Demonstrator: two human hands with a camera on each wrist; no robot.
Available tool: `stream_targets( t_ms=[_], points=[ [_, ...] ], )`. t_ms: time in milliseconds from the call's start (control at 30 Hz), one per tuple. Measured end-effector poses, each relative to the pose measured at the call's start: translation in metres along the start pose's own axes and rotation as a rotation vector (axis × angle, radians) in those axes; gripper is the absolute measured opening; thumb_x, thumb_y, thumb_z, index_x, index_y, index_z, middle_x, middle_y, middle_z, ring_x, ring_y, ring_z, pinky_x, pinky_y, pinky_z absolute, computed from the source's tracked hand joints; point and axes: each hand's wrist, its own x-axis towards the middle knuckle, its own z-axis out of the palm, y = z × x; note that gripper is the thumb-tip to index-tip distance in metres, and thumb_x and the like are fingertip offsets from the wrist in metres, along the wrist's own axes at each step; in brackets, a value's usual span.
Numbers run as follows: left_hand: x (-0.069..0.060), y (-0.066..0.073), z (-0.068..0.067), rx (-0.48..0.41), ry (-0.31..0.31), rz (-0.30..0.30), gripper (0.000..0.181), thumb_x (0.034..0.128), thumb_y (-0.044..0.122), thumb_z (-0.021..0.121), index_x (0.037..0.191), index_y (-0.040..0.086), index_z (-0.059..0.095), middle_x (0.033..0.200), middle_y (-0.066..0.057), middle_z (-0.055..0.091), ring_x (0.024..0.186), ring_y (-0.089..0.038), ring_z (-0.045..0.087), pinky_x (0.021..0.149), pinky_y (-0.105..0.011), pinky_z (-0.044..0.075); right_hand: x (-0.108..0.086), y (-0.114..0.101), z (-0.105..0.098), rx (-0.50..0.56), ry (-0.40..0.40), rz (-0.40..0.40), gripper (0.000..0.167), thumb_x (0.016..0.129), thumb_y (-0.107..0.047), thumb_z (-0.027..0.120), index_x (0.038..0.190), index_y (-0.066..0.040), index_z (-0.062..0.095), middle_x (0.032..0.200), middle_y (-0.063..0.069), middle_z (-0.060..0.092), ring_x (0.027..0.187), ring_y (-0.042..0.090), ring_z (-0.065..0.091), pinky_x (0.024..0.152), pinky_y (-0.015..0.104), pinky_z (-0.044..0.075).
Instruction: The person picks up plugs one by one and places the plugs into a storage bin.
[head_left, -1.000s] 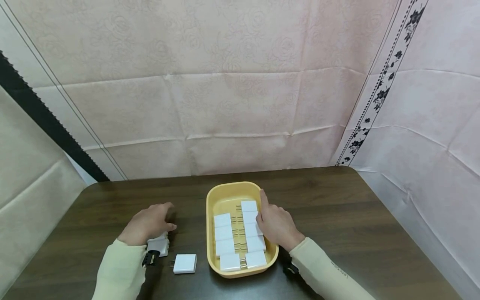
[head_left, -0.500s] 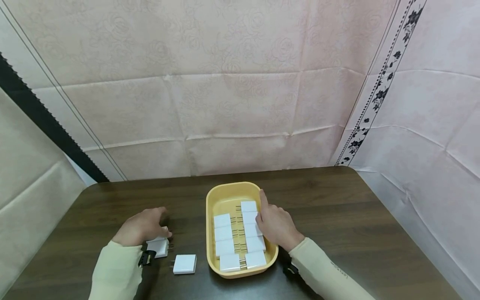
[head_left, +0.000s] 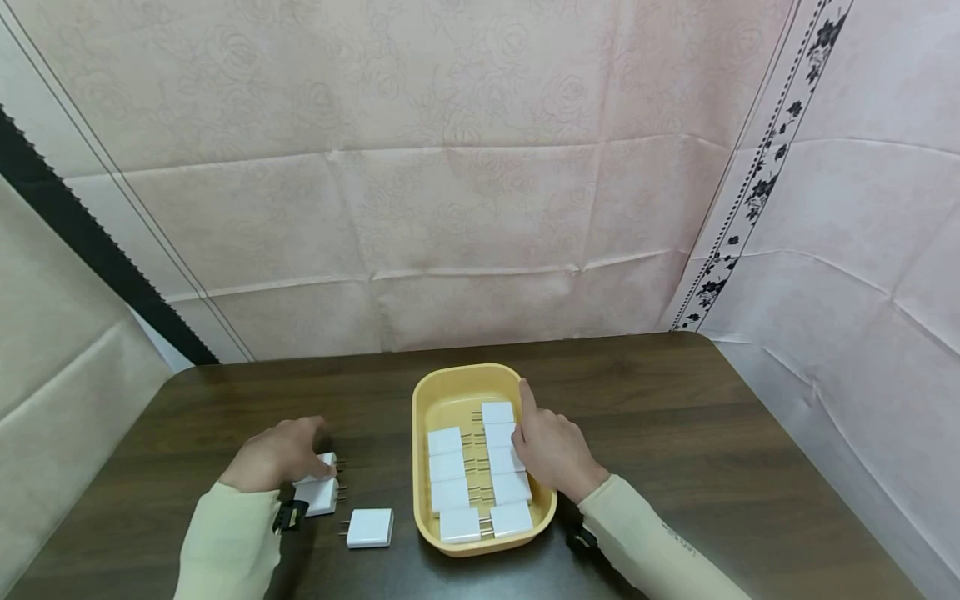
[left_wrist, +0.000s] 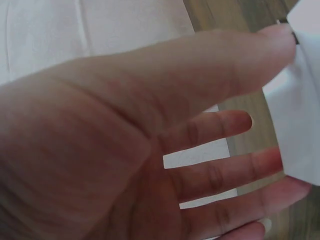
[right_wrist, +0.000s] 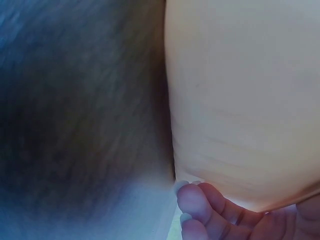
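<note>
My left hand [head_left: 277, 454] reaches over two white plug-in chargers at the left of the table. Its thumb lies at the seam between the near charger [head_left: 318, 497] and the far charger [head_left: 328, 458]. In the left wrist view, the thumb and fingertips pinch a white charger [left_wrist: 295, 120], fingers fairly straight. A third charger [head_left: 370, 528] lies nearer the tray, prongs pointing left. My right hand [head_left: 558, 452] grips the right rim of the yellow tray [head_left: 423, 408], index finger along the edge. Curled fingers [right_wrist: 195, 202] show by its wall in the right wrist view.
Two columns of white chargers [head_left: 450, 495] lie in the tray, prongs facing inward. The tray stands on a dark wooden table [head_left: 660, 467]. Pale patterned cloth [head_left: 480, 208] hangs behind the table and at both sides.
My left hand has moved a little left and its thumb has come in against the chargers, leaving more of them showing. My right hand and the tray have stayed put.
</note>
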Motion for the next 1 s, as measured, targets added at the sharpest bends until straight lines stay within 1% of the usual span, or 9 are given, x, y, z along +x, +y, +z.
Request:
stream_targets(
  t_ms=[100,400,567,667,800,900,1000],
  points=[
    [0.0008,-0.0004,0.0005,-0.005,-0.004,-0.007,0.078,0.0808,0.024,0.085,0.141,-0.008,0.048,0.135,-0.035,0.056,0.108,-0.044,0.063,0.086,-0.062,0.053,0.0001,0.0001,0.0,0.0,0.001,-0.001,0.071,0.103,-0.02,0.054,0.161,-0.002,0.017,0.061,0.0,0.048,0.044,0.013,0.044,0.043,0.027,0.035],
    [0.0034,-0.0012,0.0021,0.011,-0.003,-0.015,0.077,0.0796,0.027,0.086,0.139,-0.007,0.051,0.133,-0.033,0.058,0.107,-0.043,0.063,0.086,-0.063,0.052,0.0,0.0003,0.0004,-0.01,0.013,-0.012,0.07,0.103,-0.02,0.054,0.16,-0.001,0.019,0.059,0.0,0.048,0.044,0.013,0.043,0.043,0.027,0.033],
    [0.0034,-0.0009,0.0033,0.018,0.013,-0.001,0.076,0.0798,0.03,0.086,0.138,-0.006,0.053,0.13,-0.031,0.06,0.103,-0.039,0.064,0.085,-0.062,0.052,-0.0001,0.0003,0.0001,-0.016,0.017,-0.014,0.07,0.103,-0.02,0.054,0.16,-0.001,0.019,0.059,0.0,0.048,0.044,0.013,0.043,0.043,0.027,0.033],
    [0.0041,-0.0012,0.0048,0.021,0.014,0.004,0.072,0.0798,0.03,0.086,0.135,-0.006,0.055,0.123,-0.029,0.064,0.096,-0.034,0.064,0.082,-0.058,0.053,0.0002,0.0003,0.0001,-0.019,0.017,-0.015,0.07,0.103,-0.02,0.055,0.16,-0.001,0.018,0.059,0.0,0.047,0.044,0.013,0.043,0.043,0.027,0.033],
    [0.0049,-0.0013,0.006,0.027,0.008,0.005,0.062,0.0803,0.028,0.086,0.126,-0.004,0.06,0.108,-0.02,0.068,0.086,-0.027,0.061,0.074,-0.049,0.052,0.0005,0.0001,-0.0001,-0.014,0.013,-0.013,0.071,0.103,-0.02,0.055,0.16,-0.001,0.018,0.06,0.0,0.048,0.044,0.013,0.043,0.043,0.027,0.033],
    [0.0051,-0.0012,0.0067,0.028,0.005,0.003,0.052,0.0804,0.027,0.085,0.118,-0.002,0.063,0.099,-0.013,0.068,0.081,-0.025,0.059,0.069,-0.043,0.05,0.0004,0.0001,-0.0001,-0.013,0.014,-0.012,0.071,0.103,-0.02,0.055,0.16,-0.002,0.018,0.06,0.0,0.048,0.045,0.013,0.044,0.043,0.027,0.033],
    [0.0051,-0.0014,0.0081,0.031,0.003,0.004,0.047,0.0805,0.026,0.085,0.112,-0.001,0.064,0.094,-0.011,0.066,0.079,-0.024,0.058,0.067,-0.04,0.048,0.0004,0.0004,0.0001,-0.017,0.016,-0.015,0.071,0.103,-0.02,0.055,0.16,-0.001,0.018,0.06,0.0,0.048,0.045,0.013,0.044,0.043,0.027,0.033]
  ],
)
